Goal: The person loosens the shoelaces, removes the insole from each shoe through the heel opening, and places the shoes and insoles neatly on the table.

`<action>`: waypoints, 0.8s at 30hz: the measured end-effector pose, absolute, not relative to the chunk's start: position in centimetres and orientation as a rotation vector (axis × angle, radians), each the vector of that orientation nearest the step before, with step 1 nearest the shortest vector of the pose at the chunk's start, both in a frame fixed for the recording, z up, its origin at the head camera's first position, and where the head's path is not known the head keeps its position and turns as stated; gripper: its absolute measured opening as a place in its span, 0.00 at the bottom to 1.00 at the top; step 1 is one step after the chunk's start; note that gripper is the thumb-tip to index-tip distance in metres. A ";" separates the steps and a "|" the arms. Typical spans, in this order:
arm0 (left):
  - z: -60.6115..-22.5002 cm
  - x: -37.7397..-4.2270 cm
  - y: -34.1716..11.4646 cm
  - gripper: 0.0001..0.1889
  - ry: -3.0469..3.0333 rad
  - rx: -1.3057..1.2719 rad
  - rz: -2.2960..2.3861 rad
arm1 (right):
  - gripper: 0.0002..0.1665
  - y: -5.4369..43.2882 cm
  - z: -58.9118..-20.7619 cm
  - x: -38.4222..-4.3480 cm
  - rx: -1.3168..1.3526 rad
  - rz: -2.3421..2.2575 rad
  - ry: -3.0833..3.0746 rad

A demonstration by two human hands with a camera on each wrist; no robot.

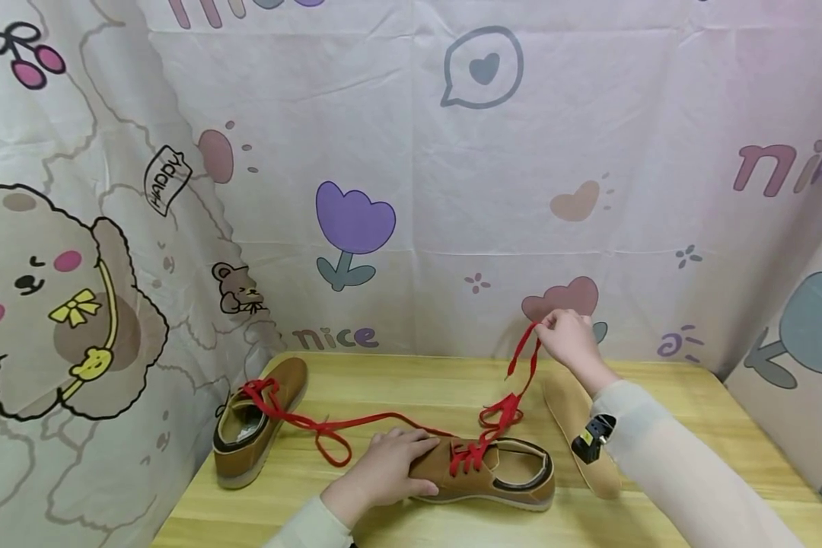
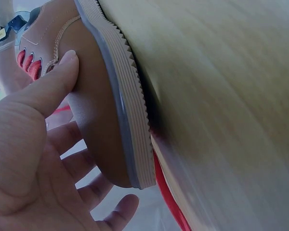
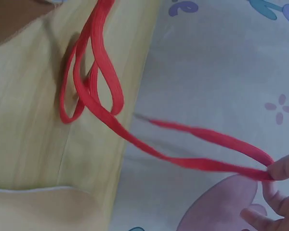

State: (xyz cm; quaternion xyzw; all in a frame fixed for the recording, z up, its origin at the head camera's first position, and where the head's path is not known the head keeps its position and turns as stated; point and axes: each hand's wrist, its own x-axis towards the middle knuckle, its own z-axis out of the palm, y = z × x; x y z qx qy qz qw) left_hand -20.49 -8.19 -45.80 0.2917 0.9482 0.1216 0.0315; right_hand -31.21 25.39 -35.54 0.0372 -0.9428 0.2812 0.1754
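Note:
In the head view a brown lace-up shoe (image 1: 486,491) lies sideways on the table, toe to the left. My left hand (image 1: 383,468) holds its toe, thumb on the near side and fingers over the far side; the left wrist view shows the thumb (image 2: 62,77) pressed on the brown upper. Up and to the right, my right hand (image 1: 570,342) pinches a red shoelace (image 3: 202,164) between thumb and finger. That lace is doubled over there, its tip hanging free. Lower down it runs in loose loops to the shoe's eyelets.
A second brown shoe (image 1: 241,462) stands at the table's left, with a red lace trailing towards the first shoe. A tan insole (image 1: 568,407) lies on the right, partly under my right forearm. Behind the wooden table (image 1: 685,426) hangs a printed cloth (image 1: 438,175).

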 end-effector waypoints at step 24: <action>-46.1 -20.6 -8.3 0.39 2.928 0.915 0.389 | 0.05 23.8 -38.0 -26.1 0.373 0.741 -2.785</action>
